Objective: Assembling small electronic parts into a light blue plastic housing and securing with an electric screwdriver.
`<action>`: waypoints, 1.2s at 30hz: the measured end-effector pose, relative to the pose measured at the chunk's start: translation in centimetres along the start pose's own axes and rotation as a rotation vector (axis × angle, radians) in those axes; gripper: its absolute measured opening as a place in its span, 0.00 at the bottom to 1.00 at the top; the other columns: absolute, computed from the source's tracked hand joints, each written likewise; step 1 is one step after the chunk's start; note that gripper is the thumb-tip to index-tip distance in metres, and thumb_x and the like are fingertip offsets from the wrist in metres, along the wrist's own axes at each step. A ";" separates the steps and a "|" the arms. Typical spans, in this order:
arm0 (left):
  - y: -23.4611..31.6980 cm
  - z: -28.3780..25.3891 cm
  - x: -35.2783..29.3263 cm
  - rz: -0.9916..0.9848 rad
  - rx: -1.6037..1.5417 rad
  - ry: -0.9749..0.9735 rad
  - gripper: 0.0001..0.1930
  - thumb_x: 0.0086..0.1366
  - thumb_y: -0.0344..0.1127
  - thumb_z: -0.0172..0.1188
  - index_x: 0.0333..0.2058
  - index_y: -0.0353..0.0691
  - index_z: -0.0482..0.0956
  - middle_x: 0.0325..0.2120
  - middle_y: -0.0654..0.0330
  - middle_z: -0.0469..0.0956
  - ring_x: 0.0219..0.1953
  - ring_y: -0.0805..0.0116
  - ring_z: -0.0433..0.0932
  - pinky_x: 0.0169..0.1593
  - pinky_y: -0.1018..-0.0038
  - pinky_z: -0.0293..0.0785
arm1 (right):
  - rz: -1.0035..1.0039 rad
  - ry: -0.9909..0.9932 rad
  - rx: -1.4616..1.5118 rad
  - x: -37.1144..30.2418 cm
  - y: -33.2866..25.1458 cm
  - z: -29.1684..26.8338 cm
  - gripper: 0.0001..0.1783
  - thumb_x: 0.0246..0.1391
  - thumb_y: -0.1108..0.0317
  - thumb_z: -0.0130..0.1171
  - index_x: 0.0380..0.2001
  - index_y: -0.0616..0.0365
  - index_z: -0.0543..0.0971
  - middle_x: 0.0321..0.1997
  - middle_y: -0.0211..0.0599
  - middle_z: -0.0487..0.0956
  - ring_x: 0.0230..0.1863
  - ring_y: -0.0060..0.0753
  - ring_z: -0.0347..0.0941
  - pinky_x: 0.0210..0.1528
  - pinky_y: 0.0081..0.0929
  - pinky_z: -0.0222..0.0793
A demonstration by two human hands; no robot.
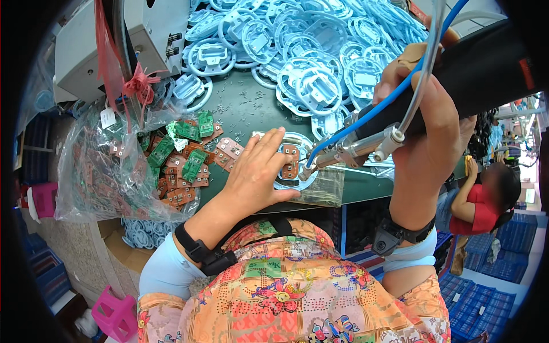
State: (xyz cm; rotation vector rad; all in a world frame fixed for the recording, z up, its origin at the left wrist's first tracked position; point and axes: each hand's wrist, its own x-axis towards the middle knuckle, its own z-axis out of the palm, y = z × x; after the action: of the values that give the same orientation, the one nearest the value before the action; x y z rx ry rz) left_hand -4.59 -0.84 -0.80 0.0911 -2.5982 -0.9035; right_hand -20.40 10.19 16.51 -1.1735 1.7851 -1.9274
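Note:
On the green table in front of me lies a light blue round plastic frame (305,140). A small brown circuit board (291,155) sits in it. My left hand (255,173) rests over the frame's left side, fingers stretched out and thumb apart, a fingertip against the board. A black powered screwdriver (486,64) is wrapped in my right hand (436,117), tilted down to the left. Its clear nozzle (344,155) points at the board's right edge; whether the tip touches cannot be made out. A blue hose (394,94) runs along the tool.
A heap of light blue plastic frames (320,34) covers the table's far side. Green and brown circuit boards (191,166) spill from a clear bag (97,188) at left. A grey-white machine (117,34) stands behind. Small screws are scattered about. At right sits another person (477,197).

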 end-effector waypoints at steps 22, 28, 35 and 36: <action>0.4 -0.5 -2.0 0.006 0.151 -0.108 0.31 0.53 0.48 0.71 0.52 0.38 0.74 0.66 0.52 0.61 0.70 0.50 0.54 0.65 0.36 0.49 | -0.258 0.044 -0.090 2.1 -4.2 -1.7 0.20 0.61 0.60 0.50 0.45 0.69 0.73 0.33 0.49 0.76 0.36 0.36 0.75 0.41 0.28 0.73; -0.2 -0.3 -2.4 0.020 0.120 -0.110 0.33 0.53 0.47 0.71 0.54 0.40 0.74 0.65 0.56 0.63 0.71 0.54 0.54 0.65 0.35 0.47 | -0.235 -0.021 0.109 3.0 -1.2 -1.5 0.16 0.59 0.61 0.54 0.33 0.68 0.77 0.28 0.46 0.78 0.31 0.32 0.75 0.37 0.24 0.71; -0.6 0.0 -2.4 0.022 0.108 -0.096 0.33 0.52 0.48 0.71 0.55 0.40 0.74 0.64 0.56 0.64 0.71 0.54 0.55 0.65 0.36 0.47 | -0.277 0.082 0.044 2.7 0.7 -0.5 0.17 0.59 0.62 0.53 0.30 0.69 0.77 0.23 0.47 0.77 0.24 0.34 0.75 0.33 0.29 0.74; -0.6 0.0 -2.4 0.022 0.104 -0.090 0.33 0.52 0.48 0.71 0.55 0.40 0.75 0.64 0.55 0.65 0.70 0.54 0.55 0.65 0.36 0.47 | -0.288 0.073 0.085 2.9 0.7 -0.4 0.17 0.59 0.62 0.53 0.29 0.69 0.77 0.23 0.48 0.77 0.24 0.34 0.75 0.32 0.29 0.74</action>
State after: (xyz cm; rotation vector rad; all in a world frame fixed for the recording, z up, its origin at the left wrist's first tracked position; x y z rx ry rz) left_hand -2.41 -0.84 -2.01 0.0516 -2.7232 -0.7821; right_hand -22.74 8.38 16.95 -1.4119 1.6227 -2.2077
